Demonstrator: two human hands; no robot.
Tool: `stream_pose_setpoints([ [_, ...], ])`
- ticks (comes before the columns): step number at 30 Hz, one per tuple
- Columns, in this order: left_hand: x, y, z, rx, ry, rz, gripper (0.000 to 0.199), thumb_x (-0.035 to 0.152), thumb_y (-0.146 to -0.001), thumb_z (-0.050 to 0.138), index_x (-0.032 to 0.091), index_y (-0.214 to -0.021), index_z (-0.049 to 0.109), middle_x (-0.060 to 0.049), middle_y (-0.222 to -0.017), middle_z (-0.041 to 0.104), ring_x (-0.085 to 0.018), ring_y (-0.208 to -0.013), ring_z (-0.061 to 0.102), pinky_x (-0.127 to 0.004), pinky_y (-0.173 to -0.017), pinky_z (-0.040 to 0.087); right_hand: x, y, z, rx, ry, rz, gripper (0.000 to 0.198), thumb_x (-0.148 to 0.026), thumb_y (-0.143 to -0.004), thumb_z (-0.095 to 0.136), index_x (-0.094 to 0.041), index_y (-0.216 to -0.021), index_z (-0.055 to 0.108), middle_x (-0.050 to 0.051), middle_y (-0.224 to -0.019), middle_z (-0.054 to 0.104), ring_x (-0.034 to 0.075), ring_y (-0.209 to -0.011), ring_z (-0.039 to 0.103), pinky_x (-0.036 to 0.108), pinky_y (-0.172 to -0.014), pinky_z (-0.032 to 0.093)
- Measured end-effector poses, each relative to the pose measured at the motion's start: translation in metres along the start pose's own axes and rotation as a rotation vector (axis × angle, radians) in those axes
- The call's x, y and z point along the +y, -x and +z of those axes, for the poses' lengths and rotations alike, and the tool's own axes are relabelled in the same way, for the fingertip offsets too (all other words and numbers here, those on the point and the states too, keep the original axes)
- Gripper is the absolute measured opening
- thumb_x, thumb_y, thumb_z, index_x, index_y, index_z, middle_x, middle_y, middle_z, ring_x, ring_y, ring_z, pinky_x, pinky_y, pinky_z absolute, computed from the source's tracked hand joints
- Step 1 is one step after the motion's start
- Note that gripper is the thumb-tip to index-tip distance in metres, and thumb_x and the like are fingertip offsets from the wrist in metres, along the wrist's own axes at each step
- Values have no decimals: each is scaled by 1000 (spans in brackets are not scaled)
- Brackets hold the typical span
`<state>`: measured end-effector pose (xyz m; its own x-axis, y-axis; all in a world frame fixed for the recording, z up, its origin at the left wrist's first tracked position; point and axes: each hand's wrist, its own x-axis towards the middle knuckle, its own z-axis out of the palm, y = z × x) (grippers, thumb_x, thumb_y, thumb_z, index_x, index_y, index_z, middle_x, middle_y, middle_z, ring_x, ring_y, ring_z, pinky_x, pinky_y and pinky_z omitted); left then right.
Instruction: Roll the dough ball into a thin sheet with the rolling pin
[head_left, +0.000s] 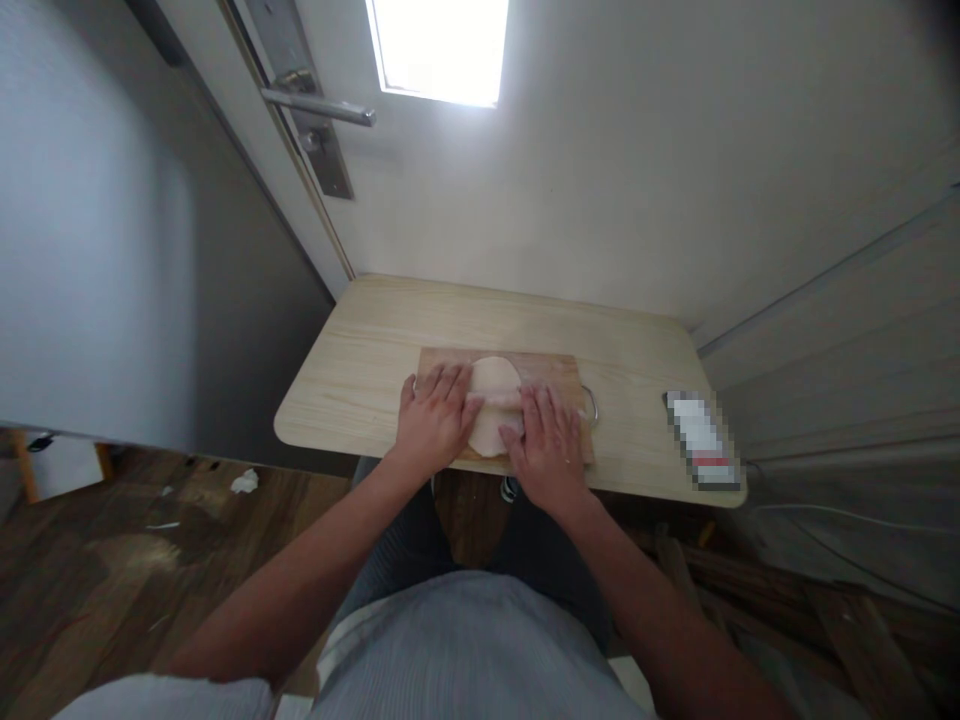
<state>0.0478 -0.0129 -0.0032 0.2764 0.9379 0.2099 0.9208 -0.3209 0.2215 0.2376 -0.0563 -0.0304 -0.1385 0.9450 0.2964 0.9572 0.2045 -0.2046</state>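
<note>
A round, flat sheet of dough [493, 437] lies on a wooden cutting board [555, 369]. Across the dough runs a pale rolling pin [501, 399], only its middle showing between my hands. My left hand [439, 410] is over the pin's left part, fingers bent forward over it and thumb pointing inward. Over its right part lies my right hand [547, 435], its thumb near the dough's edge. Both hands press on the pin from above; its ends are mostly hidden under them. A metal loop handle [592, 402] sticks out from the board's right side.
The board rests on a small light wood table [375, 345] with rounded corners, set against a white door [600, 160] with a lever handle [322, 104]. A pixelated phone-like object [703, 440] lies at the table's right. Crumpled paper [244, 482] is on the floor at left.
</note>
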Motion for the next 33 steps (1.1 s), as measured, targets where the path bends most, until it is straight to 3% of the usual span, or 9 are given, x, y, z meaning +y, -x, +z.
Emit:
stream_pose_setpoints([
  [9, -1, 28, 2, 0, 37, 40, 52, 45, -105, 32, 27, -153, 42, -7, -159, 44, -26, -149, 35, -57, -124, 4, -5, 28, -7, 36, -27, -31, 64, -46, -103, 41, -13, -157, 31, 16, -159, 39, 34, -150, 27, 62, -119, 20],
  [15, 2, 37, -3, -25, 46, 40, 50, 44, -104, 36, 29, -152, 43, -6, -158, 45, -27, -148, 35, -60, -124, 6, 5, 15, -21, 85, -126, -9, 42, -44, -101, 47, -20, -132, 60, 11, -139, 61, 30, -132, 49, 55, -116, 28],
  [18, 3, 32, -12, -50, 53, 53, 50, 46, -103, 37, 26, -147, 49, -9, -155, 49, -29, -146, 39, -62, -122, 11, 14, -2, -23, 51, -165, -12, 37, -46, -97, 55, -21, -122, 65, 10, -128, 67, 30, -122, 55, 52, -111, 33],
  [24, -5, -11, -25, -127, 47, -91, 43, 47, -100, 40, 23, -128, 63, -12, -128, 68, -30, -122, 59, -49, -103, 44, 25, -25, -21, -71, -198, -80, 27, -38, -90, 64, -23, -111, 70, 8, -118, 70, 29, -115, 56, 49, -106, 37],
  [29, -14, -64, -18, -327, 99, -281, 42, 51, -94, 46, 22, -116, 66, -14, -117, 73, -30, -108, 67, -41, -88, 50, 26, -27, -25, -138, -206, -149, 23, -35, -90, 65, -22, -108, 68, 7, -110, 69, 28, -111, 56, 46, -103, 39],
  [33, -17, -89, -11, -431, 142, -304, 49, 62, -86, 53, 21, -106, 70, -15, -110, 75, -32, -103, 68, -38, -83, 50, 20, -17, -28, -126, -207, -152, 22, -34, -92, 62, -21, -110, 67, 8, -109, 66, 27, -108, 54, 44, -99, 41],
])
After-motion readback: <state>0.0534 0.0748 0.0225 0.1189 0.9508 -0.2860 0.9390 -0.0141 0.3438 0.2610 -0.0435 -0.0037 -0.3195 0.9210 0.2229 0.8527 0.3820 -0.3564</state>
